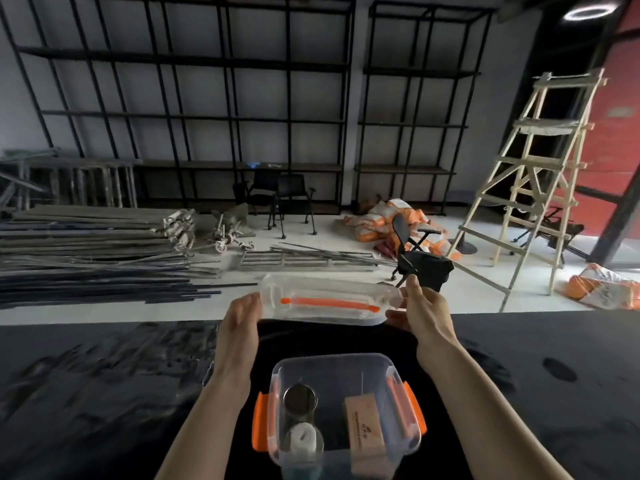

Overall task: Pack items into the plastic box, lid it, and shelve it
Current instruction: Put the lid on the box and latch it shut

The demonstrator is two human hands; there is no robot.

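Note:
A clear plastic box (346, 368) with orange side latches stands on the black table close to me. Inside it are a round metal tin (300, 401), a white roll (303, 439) and a tan cardboard packet (363, 429). Above and beyond the box I hold the clear lid (325, 301) with its orange handle, tilted up on edge. My left hand (240, 318) presses its left end, and my right hand (420, 311) grips its right end.
The black table (104, 393) has a glossy, wrinkled cover. Beyond it lie metal poles (86, 258) on the floor, black wall shelving (207, 116), office chairs (291, 199), orange sacks (384, 220) and a wooden ladder (533, 174) at the right.

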